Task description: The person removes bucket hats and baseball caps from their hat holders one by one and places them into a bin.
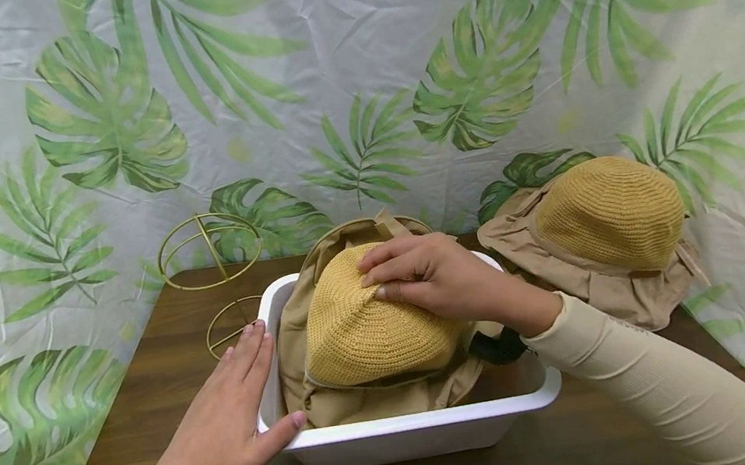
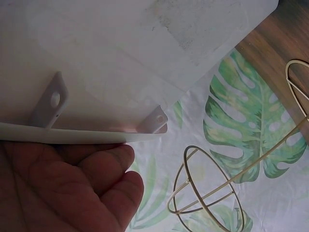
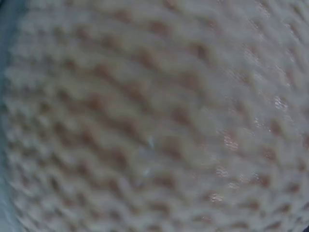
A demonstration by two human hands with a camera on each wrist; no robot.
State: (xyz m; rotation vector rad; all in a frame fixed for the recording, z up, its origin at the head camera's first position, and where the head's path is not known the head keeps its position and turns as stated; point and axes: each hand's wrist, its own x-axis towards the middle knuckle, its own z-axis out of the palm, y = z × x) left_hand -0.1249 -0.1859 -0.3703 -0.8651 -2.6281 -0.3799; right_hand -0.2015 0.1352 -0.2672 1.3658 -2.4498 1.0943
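Note:
A yellow knitted-crown sun hat [image 1: 386,333] with a tan cloth brim lies in a white plastic tub [image 1: 412,424]. My right hand [image 1: 428,276] pinches the top of its crown between thumb and fingers. Close-up knit [image 3: 145,121] fills the right wrist view, blurred. At the tub's left front corner rests my left hand [image 1: 227,416], fingers straight along the rim and thumb over the front edge. From below, the left wrist view has this hand's fingers [image 2: 111,169] against the rim's outer side.
Another hat [image 1: 611,217] of the same kind lies at the table's back right. Left of the tub stands a gold wire stand [image 1: 208,250] with round ends. Something black [image 1: 496,346] shows inside the tub under my right wrist. A leaf-print cloth [image 1: 349,55] hangs behind the brown wooden table [image 1: 139,444].

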